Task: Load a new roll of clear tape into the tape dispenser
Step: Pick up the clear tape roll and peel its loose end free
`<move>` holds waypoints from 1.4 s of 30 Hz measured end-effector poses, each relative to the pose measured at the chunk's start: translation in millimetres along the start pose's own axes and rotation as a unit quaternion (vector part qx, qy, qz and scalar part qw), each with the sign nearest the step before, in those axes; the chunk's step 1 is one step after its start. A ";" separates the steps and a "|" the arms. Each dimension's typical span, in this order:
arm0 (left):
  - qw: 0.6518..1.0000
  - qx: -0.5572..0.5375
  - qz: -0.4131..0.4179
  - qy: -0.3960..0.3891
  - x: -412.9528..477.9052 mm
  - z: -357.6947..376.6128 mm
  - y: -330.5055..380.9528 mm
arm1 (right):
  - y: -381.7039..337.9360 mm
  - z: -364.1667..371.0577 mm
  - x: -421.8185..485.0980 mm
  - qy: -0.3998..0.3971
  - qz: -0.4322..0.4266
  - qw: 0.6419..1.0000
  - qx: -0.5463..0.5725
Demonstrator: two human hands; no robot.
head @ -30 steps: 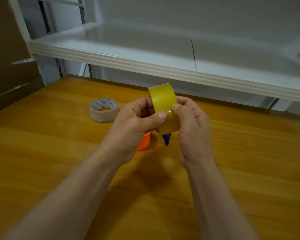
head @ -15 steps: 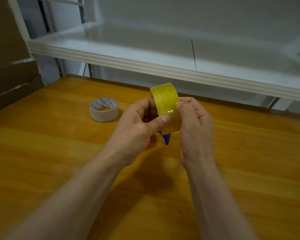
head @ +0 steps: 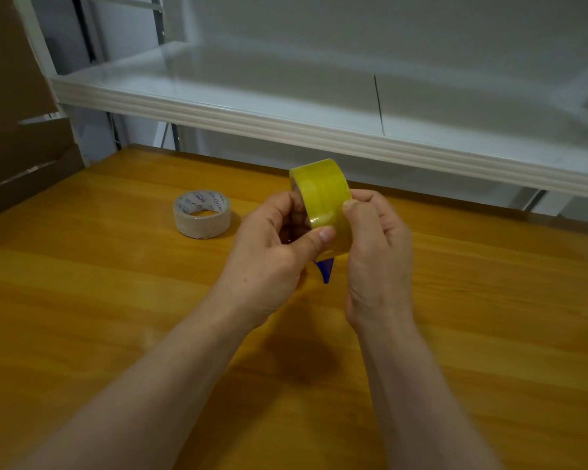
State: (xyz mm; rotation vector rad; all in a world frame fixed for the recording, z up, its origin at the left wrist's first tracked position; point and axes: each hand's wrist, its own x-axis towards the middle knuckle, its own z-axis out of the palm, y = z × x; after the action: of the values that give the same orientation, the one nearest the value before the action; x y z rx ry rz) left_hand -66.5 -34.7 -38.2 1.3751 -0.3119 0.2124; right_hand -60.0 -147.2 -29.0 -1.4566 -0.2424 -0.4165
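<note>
A yellowish clear tape roll (head: 323, 191) stands on edge in the air above the wooden table (head: 116, 300). My left hand (head: 272, 252) grips its left side, thumb pressed on the tape's outer face. My right hand (head: 377, 252) holds its right side, with the thumb on the band too. Under the roll a blue tip of the tape dispenser (head: 326, 270) shows between my hands; the remainder of it is hidden. A second, whitish tape roll (head: 202, 215) with blue print lies flat on the table to the left.
A white shelf (head: 286, 120) overhangs the table's far edge. Brown cardboard (head: 17, 130) leans at the far left.
Both hands have shifted slightly with the yellow roll, and the left hand now covers the orange part of the dispenser that showed one second ago. The whitish roll has not moved.
</note>
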 end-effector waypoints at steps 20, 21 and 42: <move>0.999 0.006 0.001 0.035 -3.2 6.5 -3.6 | 4.5 2.9 0.9 -0.005 0.015 1.000 0.009; 0.999 0.003 -0.003 0.035 -3.4 6.7 -3.5 | 4.6 2.8 0.9 -0.006 0.014 1.000 0.008; 1.000 0.008 -0.003 0.030 -4.2 4.1 -3.2 | 4.7 -1.2 1.7 -0.007 -0.018 1.000 -0.020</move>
State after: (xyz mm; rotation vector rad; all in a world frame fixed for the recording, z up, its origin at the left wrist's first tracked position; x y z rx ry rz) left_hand -69.9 -39.2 -41.9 1.3836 -0.2568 0.2515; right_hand -56.6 -148.4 -32.7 -1.4970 -0.2739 -0.4427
